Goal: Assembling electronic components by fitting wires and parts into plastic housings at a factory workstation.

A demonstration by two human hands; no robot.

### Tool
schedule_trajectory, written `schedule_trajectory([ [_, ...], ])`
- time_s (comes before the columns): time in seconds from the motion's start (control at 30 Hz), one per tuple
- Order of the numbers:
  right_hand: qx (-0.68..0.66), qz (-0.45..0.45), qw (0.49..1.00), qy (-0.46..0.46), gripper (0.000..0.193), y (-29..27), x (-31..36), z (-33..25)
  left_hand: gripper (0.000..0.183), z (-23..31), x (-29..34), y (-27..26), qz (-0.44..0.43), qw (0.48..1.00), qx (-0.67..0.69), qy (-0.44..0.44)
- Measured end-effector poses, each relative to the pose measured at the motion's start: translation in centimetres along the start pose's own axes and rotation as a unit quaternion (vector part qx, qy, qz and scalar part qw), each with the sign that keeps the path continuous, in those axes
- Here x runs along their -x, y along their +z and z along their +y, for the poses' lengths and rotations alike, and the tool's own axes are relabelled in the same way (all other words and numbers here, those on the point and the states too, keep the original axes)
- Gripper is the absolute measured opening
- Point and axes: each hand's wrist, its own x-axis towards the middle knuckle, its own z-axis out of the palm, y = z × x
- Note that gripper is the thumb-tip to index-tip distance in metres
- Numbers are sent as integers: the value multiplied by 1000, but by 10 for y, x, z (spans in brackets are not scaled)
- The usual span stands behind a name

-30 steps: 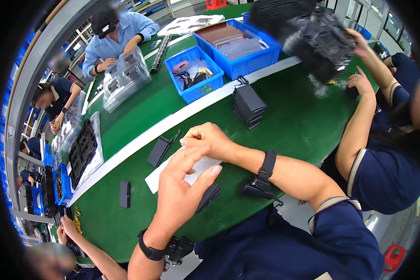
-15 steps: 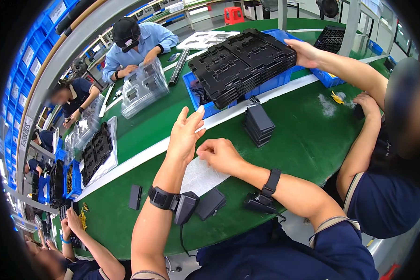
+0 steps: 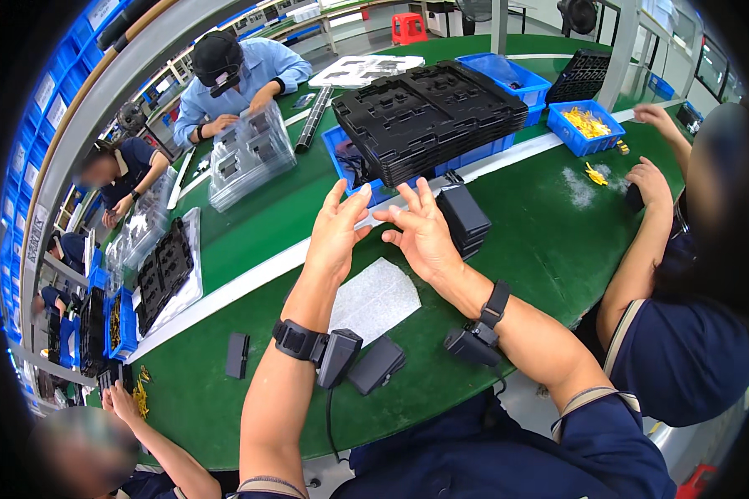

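Note:
My left hand (image 3: 339,233) is raised over the table with its fingers spread and nothing in them. Close beside it, my right hand (image 3: 424,231) is also empty, fingers apart. Both point toward a stack of black plastic trays (image 3: 429,112), which rests on blue bins just beyond the fingertips. A pile of dark rectangular cases (image 3: 464,220) stands right of my right hand, partly covered by it. Below my hands a white cloth (image 3: 377,295) lies flat on the green table. Two more dark cases lie nearer, one (image 3: 376,364) by my left wrist, another (image 3: 237,355) farther left.
A blue bin of yellow parts (image 3: 585,125) stands at the right, with loose yellow pieces (image 3: 596,175) near it. A co-worker's arm (image 3: 641,249) reaches in at the right. Across the table a person in light blue handles clear plastic trays (image 3: 245,162). A metal post (image 3: 628,54) rises behind.
My right hand has risen from above the cloth and its curled fingers have opened. The co-worker's hand at the right has left the black tray stack, which has settled slightly lower.

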Motion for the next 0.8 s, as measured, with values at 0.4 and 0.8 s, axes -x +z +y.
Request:
schedule_trajectory([
  [0.4,12,-49,999,-12,54,4,8,5,64,17,2,7,-53,988,142,-26],
  [0.8,244,-184,952,-11,25,12,24,6,23,11,6,-27,-26,946,323,4],
])
